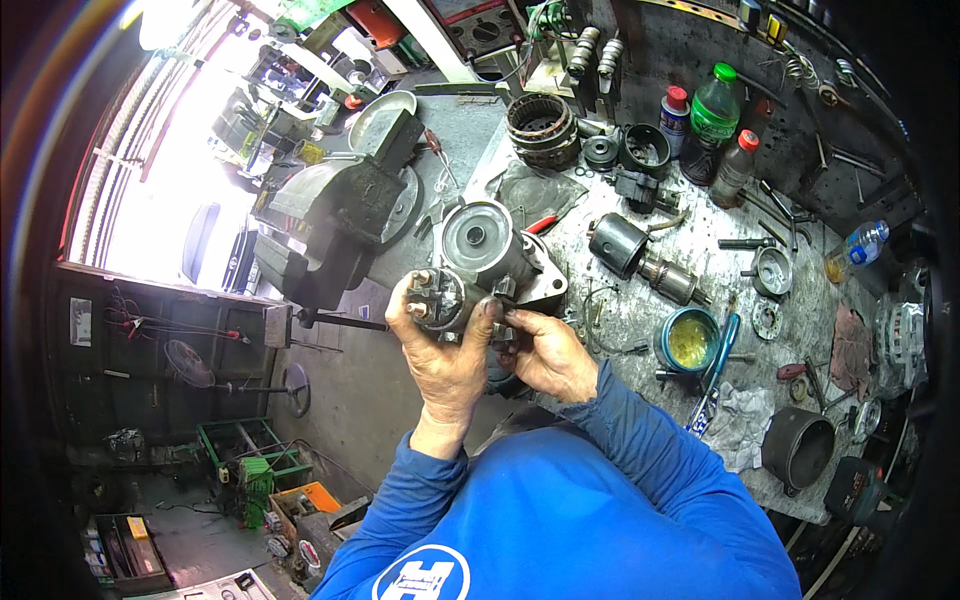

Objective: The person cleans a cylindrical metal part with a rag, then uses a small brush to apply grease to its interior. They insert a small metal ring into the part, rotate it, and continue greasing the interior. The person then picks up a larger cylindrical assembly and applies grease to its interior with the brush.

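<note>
The person's left hand (445, 365) is curled around a small cylinder (447, 305) with copper studs, thumb and fingers partly open on its two sides. This cylinder is at the edge of the bench (640, 395), just beside the motor (480, 238). The right hand (550, 358) has its fingers bent close together near the cylinder; whether they grip something, one cannot tell. The vise (330, 225) stands to the left.

Left hand (447, 368), right hand (553, 358), both at apparent motor (500, 262), workbench (735, 285)
</note>
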A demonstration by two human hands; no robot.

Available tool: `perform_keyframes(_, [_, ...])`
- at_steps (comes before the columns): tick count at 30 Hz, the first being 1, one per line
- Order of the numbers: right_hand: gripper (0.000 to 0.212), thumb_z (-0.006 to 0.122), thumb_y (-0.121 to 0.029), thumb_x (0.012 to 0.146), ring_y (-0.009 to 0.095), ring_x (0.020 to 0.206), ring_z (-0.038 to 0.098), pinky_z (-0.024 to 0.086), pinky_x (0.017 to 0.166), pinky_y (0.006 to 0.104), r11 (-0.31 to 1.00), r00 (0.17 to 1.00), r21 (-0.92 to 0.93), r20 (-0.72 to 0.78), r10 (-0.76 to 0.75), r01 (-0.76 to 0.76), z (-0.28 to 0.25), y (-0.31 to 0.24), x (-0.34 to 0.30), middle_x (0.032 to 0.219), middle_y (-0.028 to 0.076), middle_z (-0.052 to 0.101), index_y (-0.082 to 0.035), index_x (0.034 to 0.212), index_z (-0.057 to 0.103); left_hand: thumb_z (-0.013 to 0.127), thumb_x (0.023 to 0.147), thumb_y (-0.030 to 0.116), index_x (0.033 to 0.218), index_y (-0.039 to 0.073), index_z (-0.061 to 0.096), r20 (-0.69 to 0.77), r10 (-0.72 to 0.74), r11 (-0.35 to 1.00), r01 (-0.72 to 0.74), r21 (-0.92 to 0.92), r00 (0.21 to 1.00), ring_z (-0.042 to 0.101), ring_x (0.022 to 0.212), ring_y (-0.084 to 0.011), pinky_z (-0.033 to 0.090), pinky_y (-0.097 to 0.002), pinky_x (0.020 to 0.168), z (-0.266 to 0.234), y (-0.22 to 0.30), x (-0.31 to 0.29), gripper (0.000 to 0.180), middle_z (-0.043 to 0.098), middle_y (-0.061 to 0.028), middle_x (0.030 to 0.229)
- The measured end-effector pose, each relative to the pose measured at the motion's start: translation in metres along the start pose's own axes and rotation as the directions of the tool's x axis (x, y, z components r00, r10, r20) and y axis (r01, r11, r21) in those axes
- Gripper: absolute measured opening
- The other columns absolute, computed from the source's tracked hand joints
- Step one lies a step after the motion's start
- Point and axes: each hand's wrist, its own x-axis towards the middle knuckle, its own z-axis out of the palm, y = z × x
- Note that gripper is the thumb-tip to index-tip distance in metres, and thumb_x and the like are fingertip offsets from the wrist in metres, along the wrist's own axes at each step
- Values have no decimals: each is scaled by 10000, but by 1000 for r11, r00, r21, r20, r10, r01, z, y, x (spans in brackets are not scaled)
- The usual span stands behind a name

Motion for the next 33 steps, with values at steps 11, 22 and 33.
perform_keyframes(11, [287, 574, -284, 1074, 175, 778, 582, 464, 700, 346, 985, 964, 32, 212, 161, -171, -21, -9, 9, 1059, 31, 705, -105, 1286, 648, 879, 881, 193, 1456, 43, 363, -3, 25, 1000, -25, -16, 1000, 624, 1029, -183, 540, -344, 893, 0, 0, 2, 788, 600, -124, 1194])
perform_keyframes(22, [257, 506, -261, 1106, 167, 808, 593, 489, 726, 356, 999, 989, -43, 144, 25, -19, -9, -3, 6, 971, 15, 668, -91, 1222, 660, 881, 880, 186, 1463, 58, 367, 4, -4, 1000, 4, -30, 1000, 627, 1029, -173, 534, -337, 903, -1, 4, 2, 787, 608, -105, 1181])
perform_keyframes(33, [201, 600, -229, 1061, 145, 747, 531, 447, 673, 327, 993, 1000, -114, 14, 6, -4, 2, -9, -7, 987, 19, 689, -112, 1189, 702, 877, 882, 168, 1493, 49, 359, -5, 16, 1000, -16, -18, 1000, 652, 1021, -174, 548, -329, 891, 1, 5, 1, 810, 651, -112, 1172])
